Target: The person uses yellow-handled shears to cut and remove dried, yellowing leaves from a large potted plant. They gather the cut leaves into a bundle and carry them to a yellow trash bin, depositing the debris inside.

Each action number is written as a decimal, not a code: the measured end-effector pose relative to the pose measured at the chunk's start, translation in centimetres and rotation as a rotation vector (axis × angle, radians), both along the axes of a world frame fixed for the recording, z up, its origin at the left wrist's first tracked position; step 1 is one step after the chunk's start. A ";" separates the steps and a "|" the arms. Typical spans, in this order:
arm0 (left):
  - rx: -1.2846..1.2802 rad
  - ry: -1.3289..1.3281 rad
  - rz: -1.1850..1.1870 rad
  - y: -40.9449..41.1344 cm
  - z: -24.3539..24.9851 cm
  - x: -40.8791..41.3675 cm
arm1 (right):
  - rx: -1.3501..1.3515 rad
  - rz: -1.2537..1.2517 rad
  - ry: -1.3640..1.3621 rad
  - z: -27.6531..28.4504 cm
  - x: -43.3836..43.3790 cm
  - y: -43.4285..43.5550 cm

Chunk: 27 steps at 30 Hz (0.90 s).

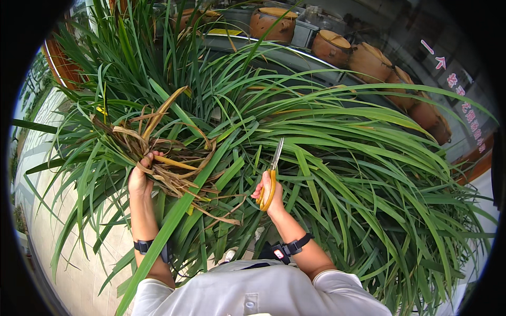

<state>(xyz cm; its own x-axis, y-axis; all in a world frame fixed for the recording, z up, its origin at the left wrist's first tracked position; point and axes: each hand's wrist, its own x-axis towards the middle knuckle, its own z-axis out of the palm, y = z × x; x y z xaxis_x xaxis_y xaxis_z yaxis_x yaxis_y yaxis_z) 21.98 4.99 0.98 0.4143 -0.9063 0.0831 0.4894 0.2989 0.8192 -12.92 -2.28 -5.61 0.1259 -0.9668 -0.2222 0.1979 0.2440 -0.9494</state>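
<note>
My left hand (142, 173) is closed around a bunch of dry brown leaves (178, 170), which spread out on both sides of the fist. In my right hand (270, 193) is a pair of scissors (272, 173) with yellow handles, its blades together and pointing away from me. Long green strap-like leaves (348, 126) of a large plant lie around and beneath both hands. One broad green leaf (178, 209) runs slantwise between my forearms, towards the lower left. The roots and the bases of the leaves are hidden by foliage.
Behind the plant is a glass window (419, 51) bearing writing. Several brown clay pots with lids (272, 25) stand in a curved row beyond it. A reddish-brown post (63, 63) rises at the upper left. Pale paving (83, 245) lies at the left.
</note>
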 end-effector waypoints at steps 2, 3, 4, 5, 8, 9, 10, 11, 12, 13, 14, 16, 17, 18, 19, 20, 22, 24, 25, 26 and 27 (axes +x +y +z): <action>0.047 -0.007 -0.038 0.2 0.4 -0.5 | 0.011 0.017 0.032 0.7 0.1 2.0; 0.044 -0.015 -0.025 0.1 0.6 -0.7 | -0.005 0.028 0.055 0.9 0.2 2.3; 0.048 -0.034 -0.007 0.2 0.8 -1.0 | -0.027 0.038 0.091 1.2 0.0 2.6; 0.051 -0.051 0.012 0.2 0.9 -1.5 | -0.049 0.049 0.127 1.5 -0.2 2.6; 0.101 -0.077 0.044 -0.1 2.0 -2.5 | -0.104 0.032 0.153 4.5 -0.6 1.4; 0.117 -0.090 0.051 -0.2 2.6 -3.4 | -0.145 0.012 0.174 5.0 -1.1 0.7; 0.042 -0.143 0.080 -0.1 4.1 -5.1 | -0.163 0.000 0.206 5.4 -1.7 0.2; 0.068 -0.167 0.081 -0.4 4.5 -5.6 | -0.212 -0.010 0.230 6.0 -2.2 -0.5; 0.099 -0.192 0.086 -0.6 5.0 -5.9 | -0.245 -0.016 0.259 6.4 -2.5 -0.8; 0.129 -0.216 0.090 -0.9 5.3 -6.1 | -0.278 -0.022 0.289 6.7 -2.9 -1.1; 0.148 -0.265 0.086 -1.3 5.5 -6.3 | -0.285 -0.035 0.284 6.8 -3.2 -1.7; 0.204 -0.307 0.113 -1.6 7.2 -8.2 | -0.312 -0.029 0.314 7.3 -3.9 -3.0; 0.217 -0.331 0.118 -1.9 7.8 -9.0 | -0.332 -0.030 0.340 7.6 -4.2 -3.7; 0.216 -0.366 0.107 -2.4 8.0 -9.3 | -0.339 -0.037 0.342 7.8 -4.5 -4.7; 0.216 -0.401 0.098 -2.9 8.4 -9.7 | -0.342 -0.040 0.328 7.9 -4.5 -5.8; 0.212 -0.386 0.103 -3.3 8.8 -10.2 | -0.351 -0.056 0.319 8.2 -4.5 -6.8; 0.232 -0.432 0.081 -4.3 9.5 -10.5 | -0.380 -0.092 0.290 8.5 -4.2 -9.2; 0.256 -0.421 0.072 -5.6 9.6 -9.6 | -0.427 -0.096 0.296 8.1 -2.9 -12.5; 0.268 -0.409 0.076 -6.2 9.6 -9.2 | -0.450 -0.092 0.313 8.4 -2.2 -14.0; 0.280 -0.396 0.080 -6.9 9.7 -8.7 | -0.517 -0.100 0.213 6.3 -1.3 -17.1; 0.298 -0.382 0.109 -6.8 9.4 -7.0 | -0.383 -0.019 0.066 8.0 1.1 -17.1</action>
